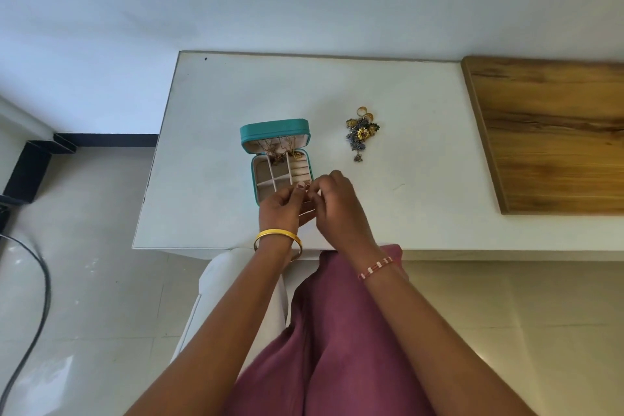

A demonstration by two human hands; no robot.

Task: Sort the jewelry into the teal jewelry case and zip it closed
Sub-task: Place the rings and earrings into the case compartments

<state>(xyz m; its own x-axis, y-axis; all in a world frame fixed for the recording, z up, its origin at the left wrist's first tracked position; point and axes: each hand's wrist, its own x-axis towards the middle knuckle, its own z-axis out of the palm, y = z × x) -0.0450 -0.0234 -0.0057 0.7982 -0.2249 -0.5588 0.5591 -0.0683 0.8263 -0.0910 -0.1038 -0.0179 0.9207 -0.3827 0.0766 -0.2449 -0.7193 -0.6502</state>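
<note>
The teal jewelry case (275, 133) stands open on the white table (209, 152), lid tilted back with chains hanging inside it. Its beige tray holds gold pieces in the far compartments. A pile of loose jewelry (361, 132), gold rings and dark earrings, lies to the right of the case. My left hand (282, 208) and my right hand (334, 203) meet over the near edge of the case, fingertips pinched together on something too small to make out. A gold bangle sits on my left wrist, a beaded bracelet on my right.
A wooden board (553, 135) covers the right part of the table. My lap in a maroon garment is below the near table edge. A dark cable (40, 280) runs over the tiled floor at left.
</note>
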